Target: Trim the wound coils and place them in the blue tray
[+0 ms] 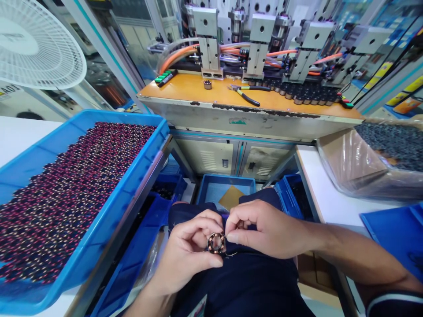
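Observation:
Above my lap, my left hand [193,244] grips a small ring-shaped motor stator [216,243] with copper windings between thumb and fingers. Its open centre faces up toward me. Close against its right side, my right hand [257,226] has thumb and index finger pinched together at a thin wire end of the stator. The fingertips cover most of that wire. Another short loose wire [231,254] sticks out below the pinch, near the stator's lower right.
A blue tray [132,193] of wound stators stands at left. Ahead, the orange bench [185,88] carries pliers [247,94], one stator [207,84] and several dark ones [307,94] below machine heads. At right is a plastic-lined box [350,163]; a fan [39,44] stands upper left.

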Demonstrator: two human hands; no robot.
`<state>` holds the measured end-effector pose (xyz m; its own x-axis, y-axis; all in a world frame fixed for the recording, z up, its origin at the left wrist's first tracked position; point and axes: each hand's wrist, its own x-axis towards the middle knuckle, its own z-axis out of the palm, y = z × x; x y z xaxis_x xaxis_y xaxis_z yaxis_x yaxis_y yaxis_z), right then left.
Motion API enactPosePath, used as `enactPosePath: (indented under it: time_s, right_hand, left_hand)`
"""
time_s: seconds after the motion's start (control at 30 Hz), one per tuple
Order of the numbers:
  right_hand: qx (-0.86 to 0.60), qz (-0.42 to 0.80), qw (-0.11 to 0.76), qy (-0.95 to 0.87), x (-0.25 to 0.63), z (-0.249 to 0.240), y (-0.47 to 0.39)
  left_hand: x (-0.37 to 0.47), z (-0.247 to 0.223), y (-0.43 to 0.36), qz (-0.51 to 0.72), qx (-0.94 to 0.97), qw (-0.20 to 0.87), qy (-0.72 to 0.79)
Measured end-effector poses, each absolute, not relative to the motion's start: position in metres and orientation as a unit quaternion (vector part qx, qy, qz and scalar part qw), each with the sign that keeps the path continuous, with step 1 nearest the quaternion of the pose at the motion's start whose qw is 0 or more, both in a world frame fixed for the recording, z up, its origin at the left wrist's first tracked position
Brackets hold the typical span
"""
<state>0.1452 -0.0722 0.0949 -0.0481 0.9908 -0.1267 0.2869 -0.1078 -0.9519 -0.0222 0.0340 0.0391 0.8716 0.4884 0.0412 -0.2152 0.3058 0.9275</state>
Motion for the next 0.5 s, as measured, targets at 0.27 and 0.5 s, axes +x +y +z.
enactPosePath:
  time_s: [0.27, 0.5]
  right_hand:
    - [-0.524, 0.303, 0.347, -0.716, 0.164, 0.095, -0.085]
    - [-0.438, 0.014, 0.364, -0.822, 0.155, 0.085, -0.078]
  left_hand:
    - [-0.025, 0.030, 0.032, 0.197, 0.486, 0.846, 0.097]
    - [-0.024, 0.030, 0.025, 0.112, 0.381, 0.912, 0.106]
